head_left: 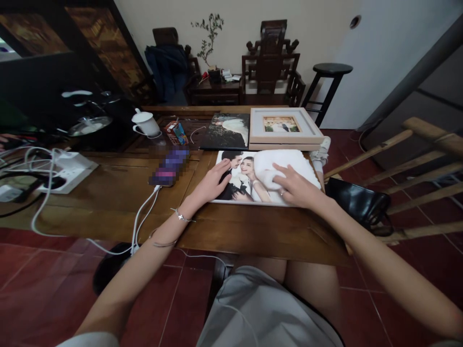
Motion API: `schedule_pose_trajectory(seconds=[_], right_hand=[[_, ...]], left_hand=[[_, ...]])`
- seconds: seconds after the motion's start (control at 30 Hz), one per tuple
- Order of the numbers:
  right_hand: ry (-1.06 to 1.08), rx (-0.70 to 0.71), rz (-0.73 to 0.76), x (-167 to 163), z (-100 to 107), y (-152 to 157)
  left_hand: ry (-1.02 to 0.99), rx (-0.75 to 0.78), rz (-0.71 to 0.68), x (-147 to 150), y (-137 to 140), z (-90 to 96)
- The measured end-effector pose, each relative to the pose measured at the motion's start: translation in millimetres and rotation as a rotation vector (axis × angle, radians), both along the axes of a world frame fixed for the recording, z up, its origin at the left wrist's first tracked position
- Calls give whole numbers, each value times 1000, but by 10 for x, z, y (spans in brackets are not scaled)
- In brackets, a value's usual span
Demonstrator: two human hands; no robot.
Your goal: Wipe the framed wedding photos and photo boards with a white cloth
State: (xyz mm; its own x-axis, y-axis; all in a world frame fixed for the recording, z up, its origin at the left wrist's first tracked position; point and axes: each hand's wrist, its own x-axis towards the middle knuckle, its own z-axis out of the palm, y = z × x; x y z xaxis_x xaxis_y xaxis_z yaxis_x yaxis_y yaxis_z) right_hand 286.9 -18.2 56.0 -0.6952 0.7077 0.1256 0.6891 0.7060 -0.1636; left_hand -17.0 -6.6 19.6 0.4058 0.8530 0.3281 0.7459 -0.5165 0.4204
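A large wedding photo panel (241, 192) lies flat on the wooden table before me. My left hand (214, 180) rests on its left edge, fingers stretched out and holding nothing. On the panel's right half lies a folded, fluffy white cloth (282, 161), which hides that part of the picture. My right hand (297, 187) presses into this cloth with the fingers partly sunk in it and the thumb side against its near edge. Behind the panel are a dark photo panel (226, 132) and a pale framed photo (307, 123), stacked on another frame.
To the left are a phone (169, 166) on a white cable, a drink carton (176, 132), a lidded white cup (146, 124) and a power strip (72, 173) with tangled cords. A black bag (356, 202) sits on the wooden chair (408, 178) at right.
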Motion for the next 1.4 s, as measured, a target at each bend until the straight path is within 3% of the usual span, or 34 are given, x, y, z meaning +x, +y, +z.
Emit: schedule_pose_trajectory(seconds=[0.17, 0.33, 0.47, 0.77, 0.9, 1.03, 1.27, 1.4], right_hand=[[-5, 61, -47, 33, -45, 384], [-3, 87, -74, 24, -91, 450], [4, 80, -62, 29, -92, 190], [-4, 15, 139, 75, 11, -795], [-25, -34, 193, 60, 84, -919], [-20, -67, 184, 29, 103, -699], [20, -14, 11, -117, 38, -15], [38, 19, -25, -197, 54, 208]], left_hand=[[-28, -3, -27, -8, 1, -3], [-37, -5, -17, -23, 3, -13], [-31, -8, -32, -20, 7, -11], [4, -21, -2, 10, -14, 19], [10, -28, 5, 9, -13, 23], [2, -33, -9, -1, -8, 26], [-25, -48, -20, -16, -2, 16], [-19, -51, -16, -16, -1, 13]])
